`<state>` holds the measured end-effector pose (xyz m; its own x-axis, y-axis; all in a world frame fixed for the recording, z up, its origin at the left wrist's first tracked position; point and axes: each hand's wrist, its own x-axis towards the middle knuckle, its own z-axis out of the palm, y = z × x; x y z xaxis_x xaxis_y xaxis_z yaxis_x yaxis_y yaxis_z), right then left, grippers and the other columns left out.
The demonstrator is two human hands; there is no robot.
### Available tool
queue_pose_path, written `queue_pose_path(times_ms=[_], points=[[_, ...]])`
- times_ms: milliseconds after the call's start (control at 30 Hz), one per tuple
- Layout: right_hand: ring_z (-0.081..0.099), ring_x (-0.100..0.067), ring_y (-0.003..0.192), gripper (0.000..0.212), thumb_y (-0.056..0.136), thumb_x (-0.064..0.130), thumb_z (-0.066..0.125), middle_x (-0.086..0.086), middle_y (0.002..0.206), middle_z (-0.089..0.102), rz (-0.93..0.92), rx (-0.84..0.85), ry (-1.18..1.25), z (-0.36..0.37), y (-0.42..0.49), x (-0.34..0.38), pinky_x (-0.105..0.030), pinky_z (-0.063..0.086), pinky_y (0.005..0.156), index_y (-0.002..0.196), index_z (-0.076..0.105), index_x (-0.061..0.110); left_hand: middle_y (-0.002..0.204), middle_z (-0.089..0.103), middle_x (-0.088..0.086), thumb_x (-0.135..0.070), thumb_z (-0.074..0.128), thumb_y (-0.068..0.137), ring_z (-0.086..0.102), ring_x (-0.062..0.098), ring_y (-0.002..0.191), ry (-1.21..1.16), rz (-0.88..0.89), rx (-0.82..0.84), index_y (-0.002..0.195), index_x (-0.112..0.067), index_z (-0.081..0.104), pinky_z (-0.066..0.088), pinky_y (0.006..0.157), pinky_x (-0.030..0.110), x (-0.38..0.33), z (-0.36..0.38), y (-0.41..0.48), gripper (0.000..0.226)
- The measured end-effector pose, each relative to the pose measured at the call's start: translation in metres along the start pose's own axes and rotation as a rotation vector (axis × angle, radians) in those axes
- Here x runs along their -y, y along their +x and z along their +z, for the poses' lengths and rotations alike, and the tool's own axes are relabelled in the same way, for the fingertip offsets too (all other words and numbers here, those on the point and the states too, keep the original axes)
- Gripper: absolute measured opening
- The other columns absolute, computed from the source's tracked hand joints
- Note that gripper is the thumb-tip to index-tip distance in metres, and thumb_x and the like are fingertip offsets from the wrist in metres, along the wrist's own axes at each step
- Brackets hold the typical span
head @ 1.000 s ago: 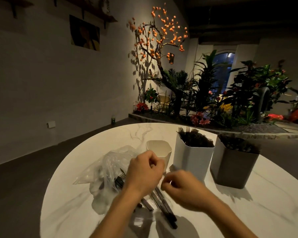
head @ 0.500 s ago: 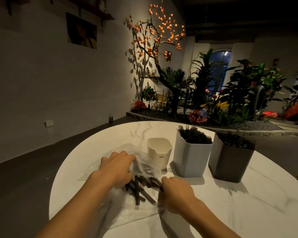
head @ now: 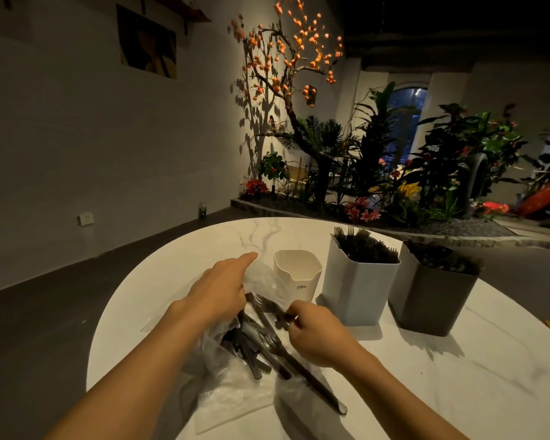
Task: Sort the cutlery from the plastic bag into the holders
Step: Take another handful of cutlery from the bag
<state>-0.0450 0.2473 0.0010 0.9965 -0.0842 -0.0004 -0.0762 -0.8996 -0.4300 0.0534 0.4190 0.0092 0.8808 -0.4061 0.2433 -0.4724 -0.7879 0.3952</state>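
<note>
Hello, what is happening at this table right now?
A person is sorting dark cutlery out of a clear plastic bag on a white marble table. The left hand rests on the bag, index finger extended. The right hand pinches one piece. Three holders stand behind: a small white holder, a taller white holder and a grey holder holding cutlery.

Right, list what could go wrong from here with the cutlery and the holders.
1. The right hand pinches one dark piece in a tangled pile of cutlery; pulling it may drag others out.
2. One long piece lies out of the plastic bag, towards the near edge of the table; it might slide off.
3. The small white holder stands beside the pile; a knock could tip it.
</note>
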Motion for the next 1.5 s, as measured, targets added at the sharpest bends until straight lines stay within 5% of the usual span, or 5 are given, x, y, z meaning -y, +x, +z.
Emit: queue_pose_path(times_ms=[233, 333, 533, 900, 1500], points=[[0.062, -0.02, 0.093, 0.029, 0.094, 0.01, 0.05, -0.005, 0.107, 0.067, 0.015, 0.08, 0.069, 0.014, 0.026, 0.0, -0.031, 0.054, 0.079, 0.116, 0.068, 0.016, 0.115, 0.066, 0.001, -0.024, 0.054, 0.102, 0.063, 0.022, 0.1, -0.15, -0.137, -0.193, 0.114, -0.026, 0.061, 0.057, 0.085, 0.04, 0.006, -0.001, 0.013, 0.014], [0.058, -0.027, 0.101, 0.032, 0.096, 0.037, 0.05, -0.008, 0.117, 0.062, -0.046, 0.023, 0.0, 0.026, 0.04, 0.003, -0.043, 0.052, 0.092, 0.119, 0.065, 0.021, 0.114, 0.066, -0.001, -0.028, 0.05, 0.103, 0.061, 0.022, 0.1, -0.083, -0.174, -0.184, 0.111, -0.027, 0.06, 0.056, 0.086, 0.041, 0.011, 0.001, 0.02, 0.013], [0.039, -0.031, 0.126, 0.093, 0.072, 0.086, 0.054, -0.009, 0.139, 0.048, 0.061, 0.133, -0.217, 0.042, 0.057, 0.019, -0.046, 0.041, 0.105, 0.135, 0.049, 0.018, 0.114, 0.054, 0.001, -0.039, 0.033, 0.108, 0.054, 0.024, 0.104, 0.069, -0.329, 0.01, 0.105, -0.027, 0.047, 0.046, 0.099, 0.051, 0.027, 0.016, 0.031, 0.019], [0.017, -0.041, 0.144, 0.101, 0.075, 0.057, 0.072, -0.019, 0.156, 0.023, 0.114, 0.278, -0.26, 0.051, 0.081, 0.039, -0.053, 0.021, 0.118, 0.153, 0.017, 0.023, 0.106, 0.058, 0.002, -0.043, 0.026, 0.108, 0.058, 0.024, 0.093, 0.025, -0.324, 0.099, 0.105, -0.024, 0.046, 0.051, 0.09, 0.045, 0.052, 0.029, 0.032, 0.028], [0.037, -0.036, 0.132, 0.066, 0.084, 0.036, 0.06, -0.013, 0.139, 0.042, 0.093, 0.131, -0.127, 0.063, 0.1, 0.062, -0.047, 0.037, 0.109, 0.143, 0.034, 0.02, 0.105, 0.058, 0.002, -0.041, 0.027, 0.11, 0.058, 0.021, 0.093, -0.075, -0.321, 0.008, 0.102, -0.022, 0.048, 0.046, 0.081, 0.037, 0.06, 0.031, 0.037, 0.029]])
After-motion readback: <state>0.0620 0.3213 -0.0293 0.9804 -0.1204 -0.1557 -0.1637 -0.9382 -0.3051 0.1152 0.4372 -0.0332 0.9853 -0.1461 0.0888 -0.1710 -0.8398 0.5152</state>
